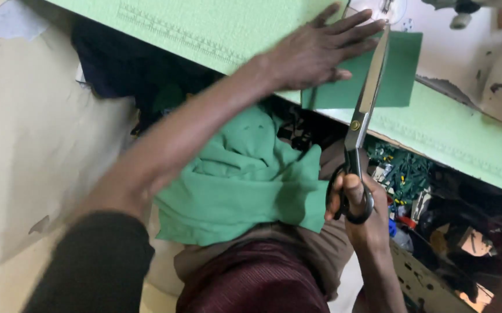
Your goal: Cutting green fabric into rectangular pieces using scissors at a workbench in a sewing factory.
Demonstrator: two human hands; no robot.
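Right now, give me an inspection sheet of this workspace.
Surface: light green table top with printed ruler marks along its edge.
Job's things: dark green cloth piece flat on the table; scissors with blades at its edge; green cloth bundle in the lap.
Clutter: heap of small mixed items under the table.
Grippers: left hand pressed flat on the cloth; right hand in the scissor handles.
Cables: nothing seen.
Surroundings: cream wall at left.

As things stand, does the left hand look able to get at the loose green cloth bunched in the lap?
Probably yes. The left hand lies flat on the dark green piece on the table; the bunched cloth sits right under that forearm with nothing covering it. The right hand holds the scissors off to the side.
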